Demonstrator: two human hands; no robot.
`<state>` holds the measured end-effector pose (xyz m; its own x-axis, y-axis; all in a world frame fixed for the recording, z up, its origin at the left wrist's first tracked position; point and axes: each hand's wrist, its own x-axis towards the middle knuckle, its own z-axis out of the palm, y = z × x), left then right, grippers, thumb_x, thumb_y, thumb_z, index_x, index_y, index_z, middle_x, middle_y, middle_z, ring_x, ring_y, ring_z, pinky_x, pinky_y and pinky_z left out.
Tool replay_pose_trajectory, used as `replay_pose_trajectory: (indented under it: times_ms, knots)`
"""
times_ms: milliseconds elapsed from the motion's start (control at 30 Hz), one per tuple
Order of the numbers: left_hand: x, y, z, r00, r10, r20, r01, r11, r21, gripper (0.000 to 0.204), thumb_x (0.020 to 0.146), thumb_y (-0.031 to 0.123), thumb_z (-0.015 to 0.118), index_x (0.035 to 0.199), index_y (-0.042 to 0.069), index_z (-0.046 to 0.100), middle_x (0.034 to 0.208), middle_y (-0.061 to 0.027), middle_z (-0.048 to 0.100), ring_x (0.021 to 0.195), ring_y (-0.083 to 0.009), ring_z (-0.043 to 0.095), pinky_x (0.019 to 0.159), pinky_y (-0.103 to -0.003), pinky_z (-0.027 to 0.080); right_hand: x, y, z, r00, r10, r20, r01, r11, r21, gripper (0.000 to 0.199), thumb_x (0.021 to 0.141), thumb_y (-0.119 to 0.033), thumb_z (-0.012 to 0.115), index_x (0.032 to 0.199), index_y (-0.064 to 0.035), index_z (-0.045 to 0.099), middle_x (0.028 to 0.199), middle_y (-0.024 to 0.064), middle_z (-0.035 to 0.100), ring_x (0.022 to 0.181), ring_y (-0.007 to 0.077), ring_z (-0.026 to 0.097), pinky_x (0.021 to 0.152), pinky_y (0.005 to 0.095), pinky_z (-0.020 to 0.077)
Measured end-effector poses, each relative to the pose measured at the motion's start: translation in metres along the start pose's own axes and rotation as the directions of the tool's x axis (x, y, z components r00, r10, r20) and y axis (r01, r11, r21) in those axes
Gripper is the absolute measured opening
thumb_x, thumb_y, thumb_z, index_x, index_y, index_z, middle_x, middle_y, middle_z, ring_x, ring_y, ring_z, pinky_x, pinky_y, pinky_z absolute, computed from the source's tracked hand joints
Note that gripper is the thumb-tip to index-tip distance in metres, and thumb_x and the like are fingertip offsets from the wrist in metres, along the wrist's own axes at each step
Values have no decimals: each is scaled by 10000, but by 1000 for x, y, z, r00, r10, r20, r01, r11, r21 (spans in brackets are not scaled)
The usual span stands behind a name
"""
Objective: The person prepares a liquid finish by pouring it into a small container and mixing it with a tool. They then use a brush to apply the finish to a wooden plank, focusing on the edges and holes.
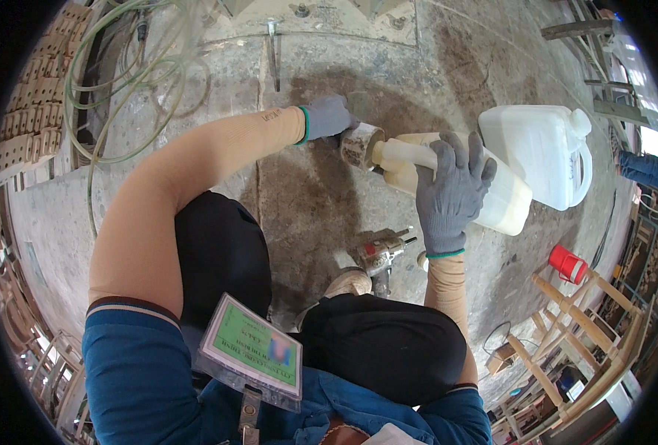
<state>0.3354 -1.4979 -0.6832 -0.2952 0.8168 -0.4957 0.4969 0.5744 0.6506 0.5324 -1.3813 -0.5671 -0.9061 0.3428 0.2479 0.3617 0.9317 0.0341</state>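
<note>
My left hand point(329, 119), in a grey glove with a green cuff, grips a small stained cup point(358, 145) from its far left side. Under my right hand point(453, 189), gloved the same way, a translucent plastic jug point(508, 194) lies tilted, its neck toward the cup's mouth. The right fingers lie over the jug's handle and body; the thumb is mostly hidden. Pale liquid shows inside the jug. Whether any liquid is flowing, I cannot tell. Behind the jug stands a larger white jerrycan point(525, 148) with a cap and side handle.
A pneumatic power tool point(379, 256) lies on the concrete floor by my shoe point(346, 283), with a small pale cap point(422, 260) beside it. Coiled hose point(95, 152) and stacked wooden parts point(28, 137) are at left. A red bucket point(567, 264) and wooden frame point(577, 326) stand right.
</note>
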Motion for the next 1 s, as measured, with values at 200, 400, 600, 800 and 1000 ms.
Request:
replay_pose_trajectory:
  times_ms: [200,400,600,800,1000]
  knots:
    - [7,-5,10,996,-4,-86,13,994,110,223,821,198,555,999,129,671,941,-157,624,935,-318,596,772,-393,487,0,-1,0,1000,4,-19,-4,1000,19,399,659,-161,689,1019,-138,520,1178,1,529,1213,286,388,987,524,235]
    - [0,8,7,969,244,36,-222,801,556,228,794,204,581,961,75,669,909,-153,639,848,-314,617,753,-395,494,0,-3,3,1000,10,24,-10,1000,-1,369,655,-176,699,992,-135,557,1158,5,531,1214,279,386,969,538,251]
    - [-6,22,6,988,-40,-151,63,986,154,457,796,425,650,939,-9,651,837,-175,657,769,-294,635,741,-402,486,-1,-3,5,999,-46,-2,45,998,-43,346,690,-227,680,1011,-150,572,1139,19,546,1184,285,411,936,549,281]
    - [16,2,13,996,-19,-87,32,989,141,367,830,349,630,927,-3,668,750,-139,651,675,-216,637,626,-333,496,-3,6,7,937,-25,349,78,987,-140,424,889,-231,451,1295,-110,452,1409,125,391,1344,370,268,1058,626,149]
    - [26,-26,19,995,-32,-93,14,984,-180,253,873,244,579,959,19,658,830,-120,659,686,-207,633,630,-327,510,-11,1,18,990,13,-143,4,993,119,309,851,-179,455,1133,-77,530,1233,132,521,1244,317,409,1001,641,232]
